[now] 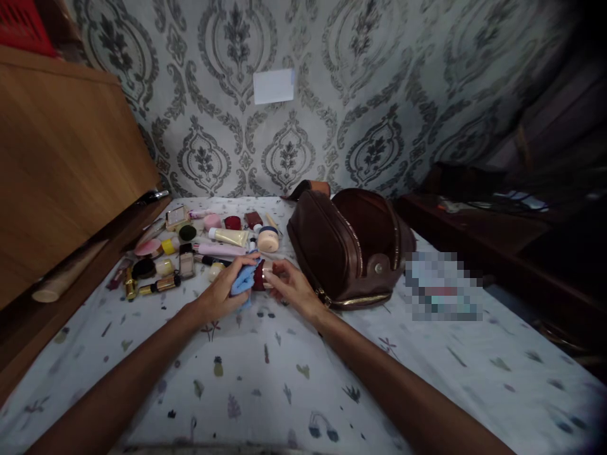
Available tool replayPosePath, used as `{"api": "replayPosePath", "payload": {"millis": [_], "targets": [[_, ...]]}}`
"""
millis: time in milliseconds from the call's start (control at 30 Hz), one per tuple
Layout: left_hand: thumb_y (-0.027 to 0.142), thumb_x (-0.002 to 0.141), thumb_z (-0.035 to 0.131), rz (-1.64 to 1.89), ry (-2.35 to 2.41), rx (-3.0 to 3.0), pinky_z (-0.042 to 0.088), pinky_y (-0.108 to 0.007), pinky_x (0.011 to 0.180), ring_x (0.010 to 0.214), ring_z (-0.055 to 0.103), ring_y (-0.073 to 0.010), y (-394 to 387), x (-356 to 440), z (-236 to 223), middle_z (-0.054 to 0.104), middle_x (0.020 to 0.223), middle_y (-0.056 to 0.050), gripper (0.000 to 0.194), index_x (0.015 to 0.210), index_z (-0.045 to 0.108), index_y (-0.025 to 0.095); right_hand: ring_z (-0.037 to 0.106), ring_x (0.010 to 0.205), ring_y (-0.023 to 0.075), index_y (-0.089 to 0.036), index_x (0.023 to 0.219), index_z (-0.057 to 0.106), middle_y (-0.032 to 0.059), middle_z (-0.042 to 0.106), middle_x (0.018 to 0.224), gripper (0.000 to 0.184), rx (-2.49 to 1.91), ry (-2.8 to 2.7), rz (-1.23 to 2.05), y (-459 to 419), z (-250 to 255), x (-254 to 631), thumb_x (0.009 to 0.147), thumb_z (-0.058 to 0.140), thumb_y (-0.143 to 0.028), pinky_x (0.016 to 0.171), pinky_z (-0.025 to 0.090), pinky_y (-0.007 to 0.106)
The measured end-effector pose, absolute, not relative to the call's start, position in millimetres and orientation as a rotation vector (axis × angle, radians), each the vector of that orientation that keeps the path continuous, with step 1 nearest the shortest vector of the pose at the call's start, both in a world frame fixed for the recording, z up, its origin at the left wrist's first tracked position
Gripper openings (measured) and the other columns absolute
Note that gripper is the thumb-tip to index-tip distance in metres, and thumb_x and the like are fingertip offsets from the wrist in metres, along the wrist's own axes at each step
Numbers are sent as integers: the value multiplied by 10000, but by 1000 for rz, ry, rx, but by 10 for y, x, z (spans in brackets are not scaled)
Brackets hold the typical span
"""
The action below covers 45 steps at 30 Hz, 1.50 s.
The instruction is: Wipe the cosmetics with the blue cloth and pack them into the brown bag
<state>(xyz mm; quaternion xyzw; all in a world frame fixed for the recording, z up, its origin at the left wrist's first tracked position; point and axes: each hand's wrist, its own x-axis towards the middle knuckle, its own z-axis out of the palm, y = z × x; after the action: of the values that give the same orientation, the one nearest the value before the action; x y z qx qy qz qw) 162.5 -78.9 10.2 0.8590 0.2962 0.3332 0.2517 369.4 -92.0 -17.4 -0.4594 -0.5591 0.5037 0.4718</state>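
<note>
Our two forearms reach in over the printed sheet from the lower corners and converge, fingers bent inward. Our left hand is closed around a blue cloth that lies against the dark red end of a small jar, while our right hand pinches the jar's shiny pinkish end between thumb and fingers. The jar sits between both hands, just short of the scattered cosmetics and to the left of the open brown bag.
</note>
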Motion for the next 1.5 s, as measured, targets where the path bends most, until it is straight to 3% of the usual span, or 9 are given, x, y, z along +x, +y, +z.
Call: {"api": "replayPosePath", "payload": {"millis": [200,367,667,933,1333,1500], "targets": [[181,918,495,1057,870,2410,474,-405,1001,1205,590,-262,-734,1644,87,601,1312,-135,246,1148,579,189,555,551,80,-268,1264,503,-22,587,933,634,-991,-1345,1332,-913,-139,3733,710,791,-376,486,454,221],[135,909,503,1172,925,2426,504,-373,932,1076,626,-232,-712,1655,91,637,1120,-89,241,1072,671,190,560,553,77,-255,1192,539,-21,581,948,578,-965,-1328,1357,-912,-124,3727,684,802,-332,491,467,226],[22,882,476,1251,738,2607,510,-379,928,1062,618,-217,-784,1706,36,672,1101,-87,376,1165,648,202,585,490,106,-221,1099,539,-48,591,740,510,-1070,-1337,1273,-891,-164,3714,706,785,-434,418,442,218],[89,885,522,1230,803,2529,526,-330,813,940,648,-208,-790,1683,127,687,1014,-70,271,1098,646,202,587,470,107,-214,1039,527,-65,584,674,522,-1150,-1319,1263,-883,-164,3700,708,750,-550,412,439,212],[-22,815,458,1164,388,2877,541,-455,921,1098,608,-268,-849,1733,104,681,1091,-144,447,1204,596,149,532,375,139,-197,951,543,-59,575,454,563,-1189,-1285,1289,-882,-129,3706,729,649,-703,383,396,231],[3,853,458,1213,474,2816,552,-448,901,1059,617,-257,-842,1722,112,671,1089,-146,400,1202,592,147,526,377,126,-209,897,530,-65,567,461,499,-1174,-1217,1318,-890,-99,3705,769,632,-680,378,380,223]]}}
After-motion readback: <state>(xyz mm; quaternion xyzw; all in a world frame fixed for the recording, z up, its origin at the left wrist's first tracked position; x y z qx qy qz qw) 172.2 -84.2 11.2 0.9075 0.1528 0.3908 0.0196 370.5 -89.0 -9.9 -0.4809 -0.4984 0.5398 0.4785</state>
